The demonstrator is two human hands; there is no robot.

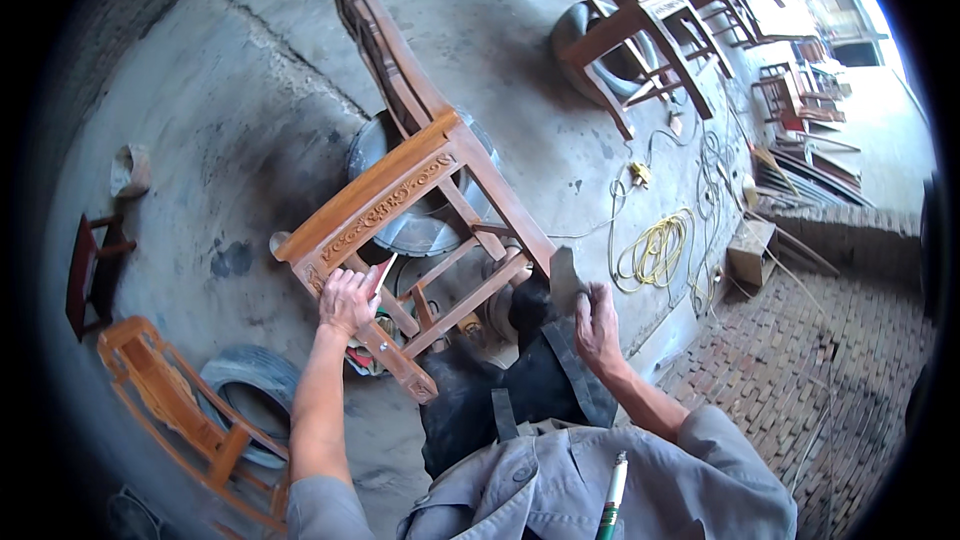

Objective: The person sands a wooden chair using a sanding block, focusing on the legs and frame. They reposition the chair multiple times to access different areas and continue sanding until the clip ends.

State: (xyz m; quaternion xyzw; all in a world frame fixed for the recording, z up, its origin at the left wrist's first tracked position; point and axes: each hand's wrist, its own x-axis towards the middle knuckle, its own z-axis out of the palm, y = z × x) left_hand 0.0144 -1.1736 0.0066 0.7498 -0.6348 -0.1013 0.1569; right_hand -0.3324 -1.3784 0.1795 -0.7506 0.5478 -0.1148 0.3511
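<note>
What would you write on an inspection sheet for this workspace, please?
Surface: grey concrete floor, stained, with a long crack.
Job's things: carved wooden chair tipped over a tyre; reddish sheet; grey flat piece.
Clutter: another tyre beside an orange-brown chair at lower left; box at right.
Hands: left hand on the carved chair's frame, holding the reddish sheet; right hand gripping the grey flat piece.
Cables: yellow coil and loose pale cords on the floor.
Surroundings: brick paving at right; more chairs at upper right.
</note>
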